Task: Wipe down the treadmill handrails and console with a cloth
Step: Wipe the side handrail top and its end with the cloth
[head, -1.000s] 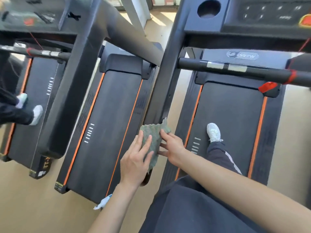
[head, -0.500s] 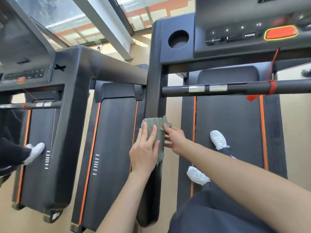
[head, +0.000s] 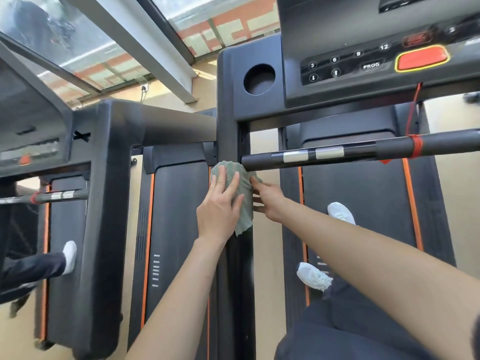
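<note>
Cloth risen up rail, meeting crossbar end

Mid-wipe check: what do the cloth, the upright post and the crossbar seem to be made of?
Cloth: green terry or microfibre, going by its nubby pile. Upright post: matte black, painted metal or plastic; unclear which. Crossbar: black tube, partly glossy, with two silvery, metal-looking plates.
</note>
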### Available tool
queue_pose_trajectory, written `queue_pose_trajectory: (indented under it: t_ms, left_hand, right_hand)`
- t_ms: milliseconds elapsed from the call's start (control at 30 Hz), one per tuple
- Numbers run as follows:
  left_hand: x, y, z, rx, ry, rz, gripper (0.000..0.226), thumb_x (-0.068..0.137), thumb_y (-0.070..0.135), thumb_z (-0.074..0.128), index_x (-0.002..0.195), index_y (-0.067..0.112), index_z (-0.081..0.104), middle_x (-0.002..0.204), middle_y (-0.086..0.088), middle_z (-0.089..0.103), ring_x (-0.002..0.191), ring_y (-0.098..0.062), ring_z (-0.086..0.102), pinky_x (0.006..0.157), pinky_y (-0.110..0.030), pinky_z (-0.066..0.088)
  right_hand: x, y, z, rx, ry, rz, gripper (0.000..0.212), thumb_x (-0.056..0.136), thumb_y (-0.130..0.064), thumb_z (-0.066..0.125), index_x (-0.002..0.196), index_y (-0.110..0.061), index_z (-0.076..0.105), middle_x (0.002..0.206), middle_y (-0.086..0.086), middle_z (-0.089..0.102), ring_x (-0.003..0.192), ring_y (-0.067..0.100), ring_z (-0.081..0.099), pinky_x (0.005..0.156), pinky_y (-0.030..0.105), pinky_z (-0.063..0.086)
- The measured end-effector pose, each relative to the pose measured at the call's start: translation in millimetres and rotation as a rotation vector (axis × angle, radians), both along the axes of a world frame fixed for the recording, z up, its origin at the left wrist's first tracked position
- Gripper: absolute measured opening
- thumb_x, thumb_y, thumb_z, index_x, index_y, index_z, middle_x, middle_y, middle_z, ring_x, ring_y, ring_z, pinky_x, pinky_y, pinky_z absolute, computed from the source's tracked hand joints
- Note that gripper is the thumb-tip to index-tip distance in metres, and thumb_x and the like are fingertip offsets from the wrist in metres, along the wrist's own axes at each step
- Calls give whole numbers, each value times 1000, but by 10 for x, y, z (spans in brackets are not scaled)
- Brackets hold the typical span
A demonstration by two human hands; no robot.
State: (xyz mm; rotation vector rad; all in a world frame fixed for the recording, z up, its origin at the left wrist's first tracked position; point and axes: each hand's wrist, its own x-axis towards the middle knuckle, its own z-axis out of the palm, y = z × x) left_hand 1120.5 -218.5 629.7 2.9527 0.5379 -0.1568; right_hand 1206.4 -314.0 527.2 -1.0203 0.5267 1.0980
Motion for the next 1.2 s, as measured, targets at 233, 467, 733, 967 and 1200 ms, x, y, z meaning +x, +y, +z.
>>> queue_pose_trajectory:
  t_ms: [233,467,733,967,1200]
  left_hand:
    - [62,21,-7,-39,-20,16,56,100,37,59,153,36,40,167,6,21,153,-16,25,82,-45,57]
    - [18,-4,-18,-66,-34,30,57,101,36,57,154,36,38,169,5,17,155,-19,19,89,-46,55]
    - [-135,2,-27,-150,-59,24,60,99,34,60,155,37,37,169,7,14,155,-17,19,99,-45,52]
    - [-508,-59,-23,-169,-42,12,65,96,38,63,155,40,36,169,12,11,153,-16,25,99,-46,54]
    - [-1076,-204,-60,-199,-52,31,64,95,39,66,153,41,39,168,16,11,153,-15,23,100,-44,53]
  right_hand:
    - [-318,-182,66,-322,-275,-193,38,88,-33,74,122,-24,61,112,0,64,104,22,65,93,43,57]
    - [-422,-75,217,33,-408,-153,47,93,-19,70,135,-32,55,127,-8,66,116,5,63,101,37,53]
    - [-243,-142,218,141,-421,107,49,102,-30,56,149,-32,42,136,-11,60,119,4,59,103,32,50]
    - [-669,-349,192,142,-400,197,46,103,-28,56,147,-28,46,133,-6,65,117,9,64,100,36,54]
    - [-1156,-610,286,132,-409,336,46,104,-24,54,148,-25,43,129,-6,65,111,5,66,86,24,56]
